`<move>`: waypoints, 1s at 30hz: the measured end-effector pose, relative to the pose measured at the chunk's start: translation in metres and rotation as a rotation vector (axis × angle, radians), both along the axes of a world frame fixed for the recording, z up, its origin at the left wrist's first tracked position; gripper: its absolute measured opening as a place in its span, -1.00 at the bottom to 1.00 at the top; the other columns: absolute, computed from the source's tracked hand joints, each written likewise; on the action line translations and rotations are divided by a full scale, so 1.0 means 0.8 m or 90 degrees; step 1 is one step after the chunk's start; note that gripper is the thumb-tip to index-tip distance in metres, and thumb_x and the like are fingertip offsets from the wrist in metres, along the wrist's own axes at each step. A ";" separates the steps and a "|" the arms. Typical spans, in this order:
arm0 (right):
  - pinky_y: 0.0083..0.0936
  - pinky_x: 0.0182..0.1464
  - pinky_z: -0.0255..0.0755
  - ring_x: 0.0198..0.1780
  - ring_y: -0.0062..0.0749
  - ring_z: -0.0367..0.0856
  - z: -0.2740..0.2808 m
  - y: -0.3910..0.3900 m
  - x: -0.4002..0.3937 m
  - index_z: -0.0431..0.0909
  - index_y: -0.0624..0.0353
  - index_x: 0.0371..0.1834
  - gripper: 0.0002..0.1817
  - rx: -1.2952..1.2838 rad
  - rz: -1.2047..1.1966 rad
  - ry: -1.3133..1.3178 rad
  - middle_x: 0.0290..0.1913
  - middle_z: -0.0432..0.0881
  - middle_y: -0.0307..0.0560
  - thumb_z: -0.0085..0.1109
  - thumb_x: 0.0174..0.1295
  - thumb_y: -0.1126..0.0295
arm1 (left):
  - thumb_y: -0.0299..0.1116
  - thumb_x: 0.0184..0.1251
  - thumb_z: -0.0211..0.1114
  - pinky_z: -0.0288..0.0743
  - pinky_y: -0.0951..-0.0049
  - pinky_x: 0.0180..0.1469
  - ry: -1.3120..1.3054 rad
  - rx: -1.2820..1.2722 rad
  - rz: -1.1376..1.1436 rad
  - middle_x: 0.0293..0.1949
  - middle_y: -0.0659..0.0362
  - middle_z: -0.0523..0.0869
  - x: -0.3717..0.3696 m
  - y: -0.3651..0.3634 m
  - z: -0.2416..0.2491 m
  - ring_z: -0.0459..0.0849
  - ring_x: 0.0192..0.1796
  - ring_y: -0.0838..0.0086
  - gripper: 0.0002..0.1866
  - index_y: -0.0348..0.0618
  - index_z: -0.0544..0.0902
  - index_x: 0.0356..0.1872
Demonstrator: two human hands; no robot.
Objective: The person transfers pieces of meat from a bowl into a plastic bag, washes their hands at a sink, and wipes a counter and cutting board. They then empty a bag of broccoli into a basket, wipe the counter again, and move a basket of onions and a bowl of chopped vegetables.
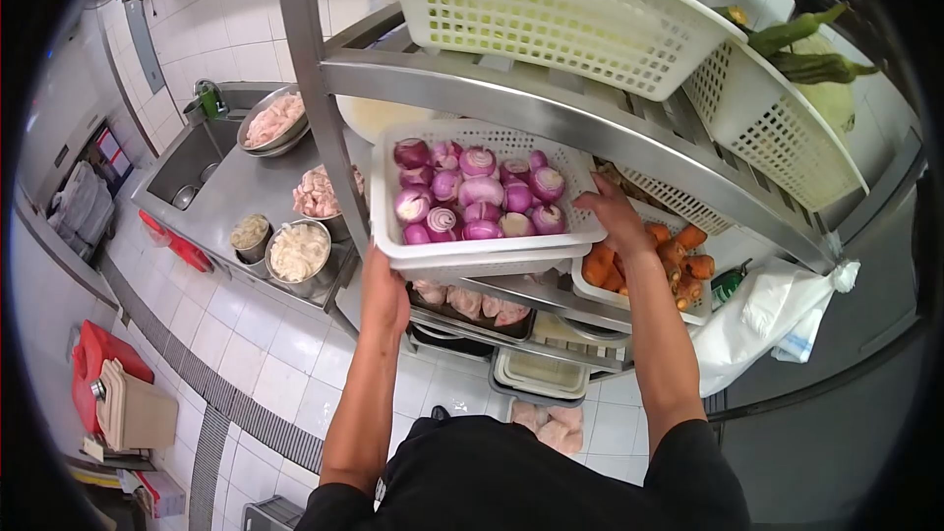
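A white plastic basket point(472, 250) full of peeled red onions point(480, 193) is between my hands at the middle shelf of a metal rack point(551, 88). My left hand point(383, 290) grips its near left corner, fingers partly hidden beneath. At the right end my right hand point(615, 216) holds the rim, thumb on top. Another white edge shows directly under the basket. Just right of my right hand, a second white basket holds carrots point(678, 261).
Overhead, a large white basket point(560, 15) and another with green vegetables point(787, 128) sit on the upper shelf. Raw meat trays point(472, 305) are below. Left stands a steel sink counter point(251, 172) with bowls of meat. A white plastic bag point(752, 320) hangs right.
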State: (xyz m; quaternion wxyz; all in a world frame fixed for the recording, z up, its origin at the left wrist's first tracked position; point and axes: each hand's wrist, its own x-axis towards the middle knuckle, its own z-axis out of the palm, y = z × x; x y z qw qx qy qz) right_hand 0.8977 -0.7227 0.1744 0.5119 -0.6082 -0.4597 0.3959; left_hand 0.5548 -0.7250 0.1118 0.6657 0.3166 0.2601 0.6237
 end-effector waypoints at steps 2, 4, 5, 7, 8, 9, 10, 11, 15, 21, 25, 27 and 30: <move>-0.52 -0.01 0.48 -0.07 -0.37 0.59 0.009 -0.014 -0.003 0.38 0.24 0.24 -0.40 0.022 -0.004 0.068 -0.01 0.60 -0.05 0.15 0.01 0.56 | -0.17 0.52 -0.07 0.14 0.29 0.39 0.005 0.070 0.043 0.31 0.09 0.40 -0.001 -0.049 0.016 0.34 0.36 0.35 -0.50 -0.23 0.28 0.36; -0.53 0.02 0.46 -0.03 -0.37 0.57 0.048 -0.051 -0.022 0.35 0.25 0.27 -0.36 0.018 0.046 0.090 0.03 0.58 -0.06 0.17 0.00 0.56 | -0.18 0.50 -0.05 0.13 0.24 0.41 -0.055 0.059 0.032 0.34 0.08 0.36 -0.007 -0.103 0.012 0.32 0.37 0.31 -0.48 -0.22 0.25 0.37; -0.55 0.04 0.44 0.01 -0.37 0.56 0.058 -0.070 -0.029 0.31 0.26 0.30 -0.32 0.011 0.100 0.114 0.08 0.57 -0.08 0.18 -0.01 0.56 | -0.15 0.48 -0.02 0.13 0.21 0.42 -0.081 0.036 0.031 0.35 0.08 0.35 -0.011 -0.131 0.005 0.31 0.39 0.30 -0.46 -0.21 0.24 0.38; -0.57 0.01 0.47 -0.03 -0.45 0.58 0.047 -0.101 -0.033 0.35 0.23 0.27 -0.36 0.046 0.097 0.114 0.01 0.60 -0.14 0.17 -0.01 0.59 | -0.11 0.44 0.05 0.14 0.17 0.43 -0.128 0.008 0.039 0.35 0.10 0.35 -0.021 -0.184 -0.007 0.31 0.39 0.28 -0.41 -0.20 0.24 0.38; -0.57 0.02 0.47 -0.03 -0.47 0.58 0.040 -0.119 -0.036 0.37 0.21 0.25 -0.38 0.038 0.108 0.125 -0.01 0.61 -0.16 0.16 0.00 0.59 | -0.08 0.42 0.09 0.14 0.16 0.43 -0.152 -0.003 0.050 0.35 0.11 0.37 -0.025 -0.212 -0.015 0.32 0.39 0.27 -0.40 -0.19 0.26 0.37; -0.57 0.02 0.46 -0.03 -0.49 0.57 0.034 -0.138 -0.045 0.38 0.22 0.24 -0.39 0.077 0.149 0.124 -0.01 0.60 -0.17 0.16 0.00 0.60 | -0.07 0.41 0.10 0.14 0.14 0.43 -0.140 -0.001 0.065 0.33 0.11 0.39 -0.035 -0.237 -0.028 0.34 0.38 0.27 -0.39 -0.19 0.28 0.36; -0.57 0.03 0.46 -0.02 -0.51 0.56 0.029 -0.157 -0.055 0.39 0.23 0.23 -0.40 0.118 0.192 0.125 -0.01 0.60 -0.19 0.15 0.00 0.60 | -0.06 0.40 0.12 0.15 0.13 0.43 -0.128 0.002 0.082 0.32 0.12 0.42 -0.045 -0.262 -0.040 0.36 0.37 0.26 -0.39 -0.18 0.29 0.36; -0.57 0.04 0.44 -0.01 -0.54 0.54 0.017 -0.173 -0.059 0.38 0.24 0.23 -0.41 0.122 0.213 0.093 -0.01 0.59 -0.20 0.13 0.01 0.60 | -0.07 0.39 0.12 0.15 0.12 0.42 -0.122 0.010 0.110 0.31 0.11 0.44 -0.049 -0.291 -0.047 0.37 0.36 0.25 -0.39 -0.19 0.31 0.35; -0.58 0.09 0.41 0.04 -0.54 0.52 -0.039 -0.236 -0.083 0.35 0.23 0.27 -0.37 0.061 0.323 0.137 0.03 0.57 -0.17 0.12 0.02 0.61 | -0.09 0.42 0.03 0.16 0.08 0.42 -0.102 0.013 0.201 0.35 0.06 0.40 -0.053 -0.425 -0.081 0.35 0.38 0.21 -0.40 -0.22 0.27 0.37; -0.55 0.14 0.36 0.09 -0.52 0.48 -0.122 -0.327 -0.104 0.37 0.26 0.25 -0.38 0.025 0.537 0.101 0.04 0.55 -0.18 0.10 -0.02 0.60 | -0.10 0.40 0.08 0.15 0.02 0.42 -0.133 -0.056 0.345 0.35 0.08 0.38 -0.005 -0.638 -0.147 0.35 0.38 0.20 -0.39 -0.16 0.27 0.39; -0.54 0.13 0.37 0.07 -0.51 0.50 -0.137 -0.393 -0.137 0.40 0.27 0.23 -0.40 -0.064 0.614 0.127 0.03 0.57 -0.15 0.10 -0.02 0.58 | -0.07 0.33 0.21 0.21 0.08 0.39 -0.141 -0.143 0.497 0.29 0.09 0.44 0.032 -0.756 -0.163 0.41 0.32 0.23 -0.36 -0.16 0.32 0.34; -0.53 0.13 0.38 0.06 -0.49 0.51 -0.147 -0.431 -0.157 0.39 0.27 0.23 -0.40 -0.100 0.680 0.108 0.03 0.59 -0.13 0.09 -0.01 0.59 | -0.13 0.32 0.24 0.23 0.10 0.37 -0.136 -0.162 0.583 0.27 0.08 0.46 0.055 -0.805 -0.134 0.43 0.30 0.24 -0.37 -0.20 0.31 0.33; -0.53 0.11 0.39 0.04 -0.48 0.52 -0.175 -0.484 -0.194 0.39 0.28 0.23 -0.37 -0.124 0.742 0.090 0.01 0.59 -0.13 0.08 -0.05 0.60 | -0.24 0.29 0.27 0.28 0.19 0.35 -0.174 -0.125 0.687 0.24 0.06 0.49 0.079 -0.880 -0.152 0.46 0.28 0.29 -0.38 -0.25 0.32 0.32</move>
